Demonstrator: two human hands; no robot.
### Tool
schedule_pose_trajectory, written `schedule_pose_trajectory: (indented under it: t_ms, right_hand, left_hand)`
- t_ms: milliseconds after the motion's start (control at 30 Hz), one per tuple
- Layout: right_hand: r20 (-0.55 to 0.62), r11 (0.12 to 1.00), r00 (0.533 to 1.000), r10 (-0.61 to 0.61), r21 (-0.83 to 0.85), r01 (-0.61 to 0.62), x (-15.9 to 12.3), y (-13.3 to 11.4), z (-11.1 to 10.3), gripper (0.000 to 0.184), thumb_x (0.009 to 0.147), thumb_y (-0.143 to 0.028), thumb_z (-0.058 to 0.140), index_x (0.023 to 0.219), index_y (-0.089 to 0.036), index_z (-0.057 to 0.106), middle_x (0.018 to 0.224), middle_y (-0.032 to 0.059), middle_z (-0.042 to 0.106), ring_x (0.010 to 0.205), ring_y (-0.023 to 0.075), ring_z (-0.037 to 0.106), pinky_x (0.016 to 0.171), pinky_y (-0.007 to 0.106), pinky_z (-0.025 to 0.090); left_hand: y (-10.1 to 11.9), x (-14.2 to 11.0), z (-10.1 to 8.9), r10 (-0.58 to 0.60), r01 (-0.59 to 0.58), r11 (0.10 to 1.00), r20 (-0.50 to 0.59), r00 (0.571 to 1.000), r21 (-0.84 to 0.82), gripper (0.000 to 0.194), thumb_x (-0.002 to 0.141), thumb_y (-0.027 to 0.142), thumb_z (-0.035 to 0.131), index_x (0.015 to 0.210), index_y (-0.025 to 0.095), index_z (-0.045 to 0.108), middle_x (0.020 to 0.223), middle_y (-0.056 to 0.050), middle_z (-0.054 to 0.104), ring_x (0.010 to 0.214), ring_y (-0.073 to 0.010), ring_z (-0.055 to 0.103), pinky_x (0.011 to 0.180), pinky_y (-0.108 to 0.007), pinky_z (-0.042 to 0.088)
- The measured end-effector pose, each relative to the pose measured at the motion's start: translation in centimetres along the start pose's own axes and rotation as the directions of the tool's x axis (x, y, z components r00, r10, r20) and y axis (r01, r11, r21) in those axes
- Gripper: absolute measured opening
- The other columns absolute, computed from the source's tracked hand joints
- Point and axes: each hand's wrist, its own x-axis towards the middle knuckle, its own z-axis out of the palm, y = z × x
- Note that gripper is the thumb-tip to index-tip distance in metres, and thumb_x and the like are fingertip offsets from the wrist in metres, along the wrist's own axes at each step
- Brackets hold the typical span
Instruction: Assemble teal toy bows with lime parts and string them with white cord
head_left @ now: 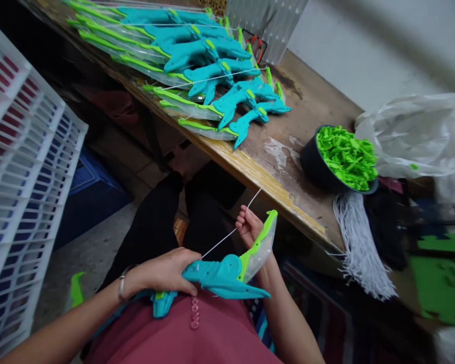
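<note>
My left hand (170,273), a bangle at its wrist, is closed round the teal middle of a toy bow (216,275) held against my lap. The bow has a bright green and clear limb (261,247) rising at the right. My right hand (248,225), behind that limb, pinches a thin white string (219,244). From the fingers the string runs taut down to the teal body near my left hand, and its free end sticks up past my fingertips. Another green limb tip (76,289) shows beyond my left forearm.
Several similar toy bows (227,71) lie in a row on the wooden table (288,202). A dark bowl (318,169) holds small green parts, with a bundle of white strings (360,242) and a plastic bag (420,131) beside it. A white crate (41,131) stands left.
</note>
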Motion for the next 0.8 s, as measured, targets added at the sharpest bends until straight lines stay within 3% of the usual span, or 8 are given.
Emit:
schedule_pose_trajectory:
  t_ms: [300, 433, 533, 667, 800]
  right_hand:
    - [-0.100, 0.976, 0.975, -0.198, -0.109, 0.187, 0.3, -2.5, -1.6, 0.031, 0.066, -0.032, 0.087, 0.091, -0.019, 0.074, 0.072, -0.0002, 0.058, 0.058, 0.0090, 0.048, 0.040, 0.016, 0.035]
    - [-0.161, 0.920, 0.928, -0.335, -0.267, 0.286, -0.3, -5.2, -3.7, 0.039, 0.060, -0.039, 0.087, 0.090, -0.017, 0.074, 0.067, -0.0004, 0.057, 0.054, 0.0093, 0.045, 0.039, 0.019, 0.029]
    - [-0.221, 0.831, 0.848, -0.483, -0.421, 0.364, -1.4, -7.6, -5.6, 0.039, 0.061, -0.045, 0.085, 0.085, -0.017, 0.072, 0.062, -0.0031, 0.054, 0.051, 0.0084, 0.041, 0.042, 0.019, 0.027]
    - [-0.195, 0.645, 0.746, -0.637, -0.663, 0.379, -3.7, -9.4, -6.9, 0.033, 0.068, -0.045, 0.083, 0.082, -0.017, 0.074, 0.064, -0.0024, 0.060, 0.056, 0.0100, 0.046, 0.050, 0.022, 0.035]
    - [-0.071, 0.464, 0.780, -0.622, -0.835, 0.295, -6.2, -8.7, -6.7, 0.026, 0.076, -0.042, 0.079, 0.082, -0.017, 0.079, 0.070, 0.0014, 0.070, 0.060, 0.0140, 0.056, 0.057, 0.025, 0.043]
  left_hand:
    - [0.3, 0.1, 0.5, 0.101, -0.101, 0.956, 0.013, 0.995, 0.274, 0.019, 0.076, 0.027, 0.075, 0.082, 0.021, 0.057, 0.083, 0.004, 0.062, 0.080, -0.0171, 0.061, 0.067, -0.026, 0.035]
    - [-0.3, 0.3, 0.6, 0.179, -0.146, 0.921, -0.060, 0.982, 0.362, 0.011, 0.086, 0.020, 0.063, 0.096, 0.021, 0.058, 0.115, -0.003, 0.064, 0.090, -0.0183, 0.065, 0.076, -0.028, 0.044]
    - [-1.1, 0.4, 1.2, 0.171, -0.070, 0.865, -0.161, 0.972, 0.498, 0.020, 0.087, 0.011, 0.057, 0.105, 0.021, 0.058, 0.131, -0.008, 0.061, 0.101, -0.0221, 0.067, 0.085, -0.033, 0.049]
    - [-1.4, 0.8, 2.3, 0.063, 0.122, 0.723, -0.241, 0.968, 0.680, 0.027, 0.090, 0.003, 0.044, 0.101, 0.019, 0.062, 0.100, -0.010, 0.067, 0.091, -0.0269, 0.067, 0.080, -0.038, 0.053]
    - [-0.7, 0.9, 3.0, 0.004, 0.177, 0.645, -0.235, 0.972, 0.743, 0.038, 0.089, -0.004, 0.035, 0.101, 0.016, 0.065, 0.097, -0.012, 0.068, 0.088, -0.0277, 0.068, 0.078, -0.040, 0.055]
